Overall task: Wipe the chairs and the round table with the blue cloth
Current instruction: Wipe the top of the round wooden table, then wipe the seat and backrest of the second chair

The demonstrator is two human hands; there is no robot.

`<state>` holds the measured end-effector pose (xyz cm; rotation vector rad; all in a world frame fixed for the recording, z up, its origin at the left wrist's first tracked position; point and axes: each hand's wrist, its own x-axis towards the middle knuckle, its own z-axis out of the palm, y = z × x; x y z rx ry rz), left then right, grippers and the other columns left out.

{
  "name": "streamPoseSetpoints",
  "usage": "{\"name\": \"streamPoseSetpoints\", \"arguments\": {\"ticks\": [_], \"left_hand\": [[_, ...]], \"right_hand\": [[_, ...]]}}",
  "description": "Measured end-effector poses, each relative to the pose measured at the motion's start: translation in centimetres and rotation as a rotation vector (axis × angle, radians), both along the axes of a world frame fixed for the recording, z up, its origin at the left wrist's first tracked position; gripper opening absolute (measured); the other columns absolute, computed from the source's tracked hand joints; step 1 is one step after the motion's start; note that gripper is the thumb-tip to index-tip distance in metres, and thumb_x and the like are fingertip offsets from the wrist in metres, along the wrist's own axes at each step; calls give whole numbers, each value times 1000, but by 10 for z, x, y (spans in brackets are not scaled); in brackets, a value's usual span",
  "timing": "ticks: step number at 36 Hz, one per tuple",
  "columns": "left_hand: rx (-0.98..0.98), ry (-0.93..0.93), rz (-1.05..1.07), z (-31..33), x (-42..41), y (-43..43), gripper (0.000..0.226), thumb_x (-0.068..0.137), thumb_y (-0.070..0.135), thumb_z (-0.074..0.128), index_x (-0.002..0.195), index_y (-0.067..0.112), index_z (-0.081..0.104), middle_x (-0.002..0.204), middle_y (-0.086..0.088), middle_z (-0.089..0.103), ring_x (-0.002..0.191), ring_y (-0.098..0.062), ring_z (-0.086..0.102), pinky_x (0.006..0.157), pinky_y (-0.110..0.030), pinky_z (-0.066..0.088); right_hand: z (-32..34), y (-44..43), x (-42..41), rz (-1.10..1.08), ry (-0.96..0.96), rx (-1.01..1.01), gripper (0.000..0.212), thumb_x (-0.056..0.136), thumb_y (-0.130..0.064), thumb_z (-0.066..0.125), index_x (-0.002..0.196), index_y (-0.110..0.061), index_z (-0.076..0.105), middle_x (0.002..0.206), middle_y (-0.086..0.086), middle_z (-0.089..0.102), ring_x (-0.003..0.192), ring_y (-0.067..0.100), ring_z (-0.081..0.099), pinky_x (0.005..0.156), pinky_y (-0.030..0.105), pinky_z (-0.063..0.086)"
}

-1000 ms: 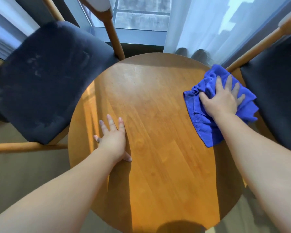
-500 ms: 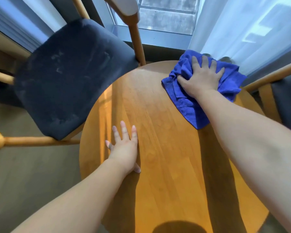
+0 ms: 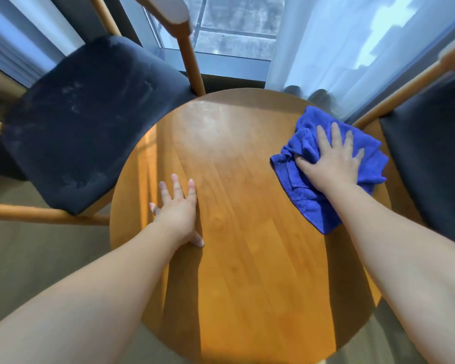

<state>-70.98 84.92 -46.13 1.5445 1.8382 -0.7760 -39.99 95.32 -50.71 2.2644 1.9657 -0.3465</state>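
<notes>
The round wooden table (image 3: 247,258) fills the middle of the view. A crumpled blue cloth (image 3: 307,203) lies on its right side near the edge. My right hand (image 3: 331,158) presses flat on the cloth with straight, spread fingers. On the table's left part my left hand (image 3: 177,208) rests flat, fingers spread, holding nothing. A chair with a dark blue cushion (image 3: 90,114) and a wooden frame stands to the left of the table. A second dark-cushioned chair (image 3: 431,158) stands at the right, partly cut off by the frame.
A wooden chair post (image 3: 189,56) rises just behind the table's far edge. Behind it is a glass door (image 3: 237,17), with a sheer white curtain (image 3: 352,43) hanging at the far right. Grey floor (image 3: 24,258) shows to the left below the chair.
My right hand has slid the cloth from the table's far edge back to the right side. My left hand has stayed flat in the same spot.
</notes>
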Motion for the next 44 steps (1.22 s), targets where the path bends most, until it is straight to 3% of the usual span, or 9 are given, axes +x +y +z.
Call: {"name": "streamPoseSetpoints", "arguments": {"ticks": [4,9,15,18,24,31,36,40,44], "left_hand": [[90,40,-27,8,3,-15,135,62,54,79,142,25,-26,150,-11,-30,140,-34,-18,109,-60,8],[240,-70,-94,26,20,-60,81,88,35,57,148,21,5,157,-9,-2,144,-25,0,114,-49,12],[298,-265,-46,79,40,-106,64,91,28,51,147,24,20,155,0,20,140,-18,22,111,-35,23],[329,-327,-72,112,42,-119,63,90,28,53,146,25,23,153,3,23,139,-16,24,112,-33,24],[476,-485,-159,190,60,-133,58,90,30,55,143,26,30,148,5,34,133,-16,36,105,-38,37],[591,-652,-304,275,99,-154,64,85,33,62,140,35,30,147,11,33,127,-11,41,99,-27,38],[668,-782,-517,317,134,-168,81,74,44,70,142,34,26,149,9,30,130,-8,34,100,-15,27],[636,-830,-678,334,172,-180,103,64,60,71,143,45,6,154,12,13,138,-13,17,111,-31,25],[681,-797,-808,343,225,-193,110,63,67,69,147,32,8,156,10,5,141,-10,4,115,-33,16]], "right_hand": [[5,-70,27,-84,2,-51,87,79,-77,31,152,-35,7,162,-6,-3,146,32,-1,112,64,8],[18,-152,35,-124,35,-157,71,92,-50,45,153,-26,16,162,-1,0,147,31,1,112,62,16],[58,-198,37,-208,259,-136,49,94,-17,42,144,-19,39,157,-1,28,143,24,25,109,42,30],[100,-209,37,-291,403,-88,36,91,-16,43,123,-27,53,139,-2,50,115,27,54,89,35,43],[210,-254,27,-328,639,104,27,88,-22,43,90,-46,54,107,-15,59,89,15,56,76,32,43],[312,-326,30,-286,790,175,35,84,-28,43,103,-56,52,106,-27,60,99,1,56,81,22,43],[352,-365,52,-185,720,172,49,87,-17,47,130,-39,49,126,-24,52,114,8,51,91,26,40],[369,-380,81,-77,678,154,45,90,-19,50,132,-35,49,134,-20,50,116,13,53,97,33,42],[381,-389,120,35,636,132,45,89,-25,50,133,-35,46,135,-19,49,114,12,54,96,33,44]]}}
